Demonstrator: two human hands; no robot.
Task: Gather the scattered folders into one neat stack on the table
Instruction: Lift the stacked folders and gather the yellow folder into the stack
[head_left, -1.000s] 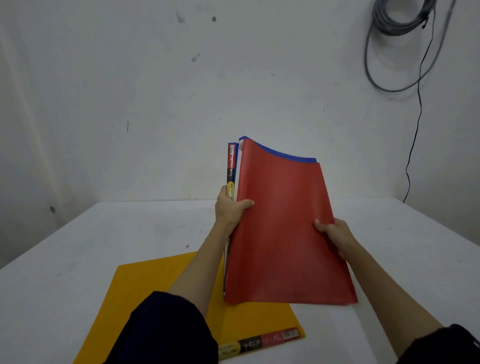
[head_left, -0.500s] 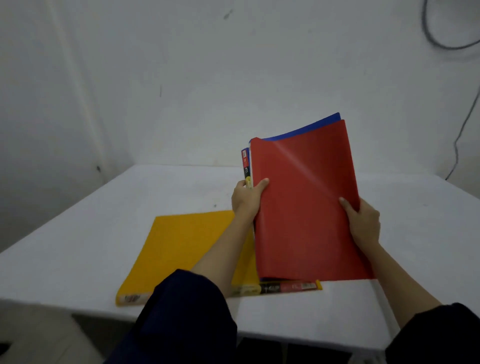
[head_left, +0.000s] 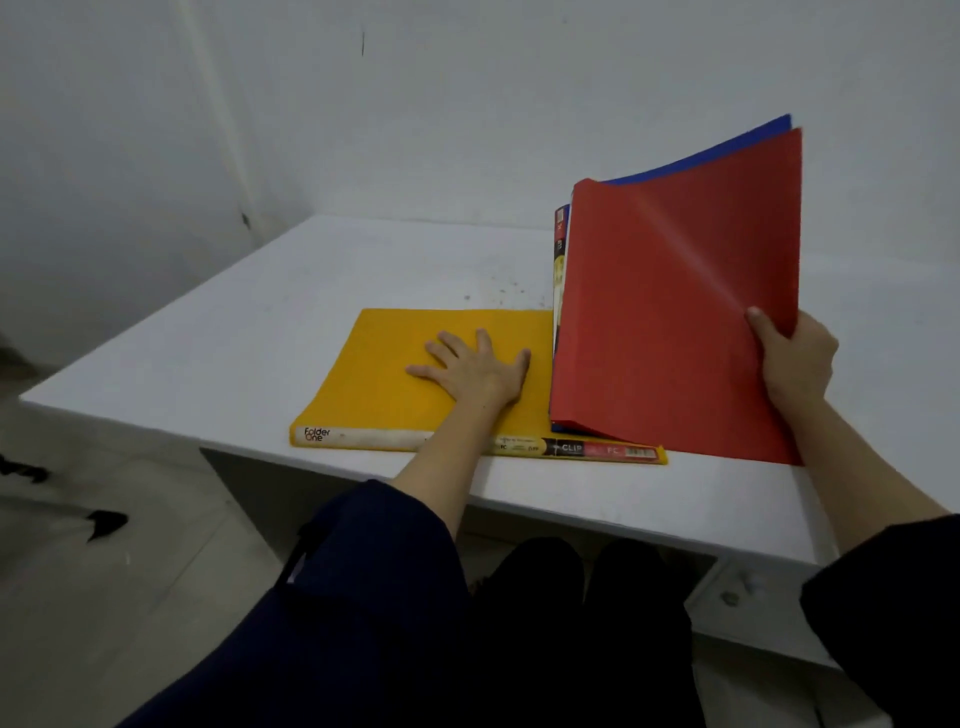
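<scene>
A yellow folder (head_left: 384, 364) lies flat near the front edge of the white table (head_left: 270, 312), its labelled spine facing me. My left hand (head_left: 475, 369) rests palm-down on it with fingers spread. A red folder (head_left: 670, 312) stands on its lower edge at the yellow folder's right end, with a blue folder (head_left: 748, 148) close behind it; only the blue one's top edge and spine show. My right hand (head_left: 792, 364) grips the right edge of this upright pair, thumb on the red cover.
The table stands in a corner of white walls. Its front edge runs close under the folders. A drawer with a knob (head_left: 737, 592) sits under the table at right. Grey floor lies to the left.
My left hand has let go of the upright folders and come down flat on the yellow folder. The red and blue pair now stays in my right hand alone. The view has tilted down.
</scene>
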